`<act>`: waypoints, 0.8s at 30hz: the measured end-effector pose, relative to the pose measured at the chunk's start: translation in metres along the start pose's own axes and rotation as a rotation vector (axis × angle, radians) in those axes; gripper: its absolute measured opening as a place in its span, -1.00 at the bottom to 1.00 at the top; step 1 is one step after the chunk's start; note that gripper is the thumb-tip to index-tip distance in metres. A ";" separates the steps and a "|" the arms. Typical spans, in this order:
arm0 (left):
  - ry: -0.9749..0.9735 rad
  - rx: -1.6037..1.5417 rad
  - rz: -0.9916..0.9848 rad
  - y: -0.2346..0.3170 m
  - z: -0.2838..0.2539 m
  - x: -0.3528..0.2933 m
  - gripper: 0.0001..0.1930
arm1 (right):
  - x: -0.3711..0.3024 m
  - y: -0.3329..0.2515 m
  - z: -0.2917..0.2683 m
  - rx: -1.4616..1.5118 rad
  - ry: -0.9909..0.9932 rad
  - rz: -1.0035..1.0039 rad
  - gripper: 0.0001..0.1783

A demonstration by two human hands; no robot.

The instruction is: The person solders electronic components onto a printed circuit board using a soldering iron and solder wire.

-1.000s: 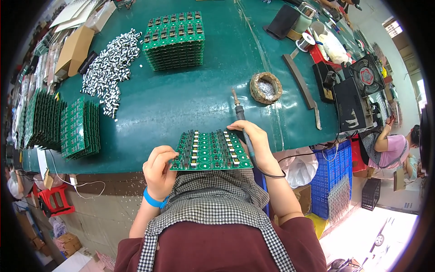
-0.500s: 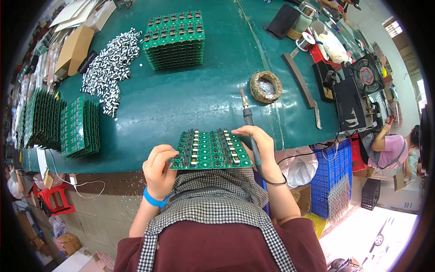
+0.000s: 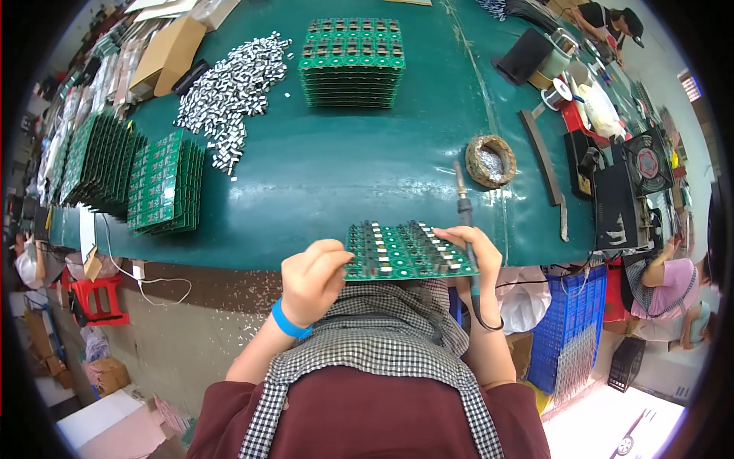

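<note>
A green circuit board panel (image 3: 404, 260) with rows of white and dark components is held in front of my apron, just off the table's near edge. My left hand (image 3: 312, 279) is closed on its left edge, fingers pinching the corner. At the right edge my right hand (image 3: 486, 254) grips the same board, thumb side along the border. That hand also carries a soldering iron (image 3: 466, 208), its tip pointing away over the table and its cord looping down by the wrist. Beyond the tip lies a round brown ring-shaped pot (image 3: 475, 163) with silvery material inside.
Stacked circuit boards (image 3: 352, 76) stand at the far middle, with more upright board stacks (image 3: 162, 183) at the left. A heap of small white-and-black components (image 3: 233, 88) lies between. Rightward are a grey metal bar (image 3: 544, 161), a solder spool (image 3: 558, 93) and a black fan unit (image 3: 612, 199).
The whole view has swung, so the table and its contents sit farther right. The board now appears tilted flatter, more edge-on. Both hands keep their hold.
</note>
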State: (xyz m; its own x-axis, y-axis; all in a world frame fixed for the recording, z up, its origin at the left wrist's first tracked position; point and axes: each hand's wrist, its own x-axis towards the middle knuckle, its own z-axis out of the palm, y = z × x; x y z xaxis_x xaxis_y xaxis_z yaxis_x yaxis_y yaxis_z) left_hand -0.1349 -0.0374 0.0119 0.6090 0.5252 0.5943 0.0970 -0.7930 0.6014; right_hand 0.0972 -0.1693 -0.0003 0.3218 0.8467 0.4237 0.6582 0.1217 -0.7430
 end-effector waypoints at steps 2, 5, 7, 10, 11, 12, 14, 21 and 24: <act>-0.037 0.044 0.078 0.003 0.003 0.000 -0.70 | -0.010 0.001 0.007 0.255 0.142 0.214 -0.58; -0.053 0.097 0.144 0.005 0.002 0.000 -0.70 | -0.011 -0.007 0.001 0.226 0.120 0.143 -0.58; -0.046 0.089 0.137 0.003 0.003 0.000 -0.71 | -0.018 0.002 0.003 0.237 0.114 0.146 -0.55; -0.040 0.068 0.116 0.000 0.003 -0.002 -0.73 | -0.021 0.004 0.003 0.253 0.119 0.146 -0.54; -0.039 0.053 0.101 -0.001 0.004 -0.002 -0.74 | -0.019 0.001 0.003 0.219 0.123 0.120 -0.55; -0.039 0.053 0.101 -0.001 0.004 -0.002 -0.74 | -0.017 -0.002 0.003 0.185 0.128 0.094 -0.55; -0.044 0.023 0.055 -0.001 0.004 -0.003 -0.75 | -0.016 -0.004 0.003 0.177 0.134 0.098 -0.57; -0.010 -0.011 0.042 -0.001 0.006 0.000 -0.78 | -0.017 0.002 0.002 0.150 0.112 0.054 -0.59; -0.020 -0.020 0.026 -0.001 0.006 0.000 -0.79 | -0.017 -0.001 0.002 0.167 0.116 0.085 -0.61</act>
State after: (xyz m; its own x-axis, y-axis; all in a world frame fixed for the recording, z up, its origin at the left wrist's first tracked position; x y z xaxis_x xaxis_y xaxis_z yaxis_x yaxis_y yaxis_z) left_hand -0.1305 -0.0388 0.0084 0.6265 0.4978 0.5997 0.0648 -0.8000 0.5964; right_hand 0.0901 -0.1826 -0.0077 0.4538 0.7933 0.4058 0.5066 0.1450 -0.8499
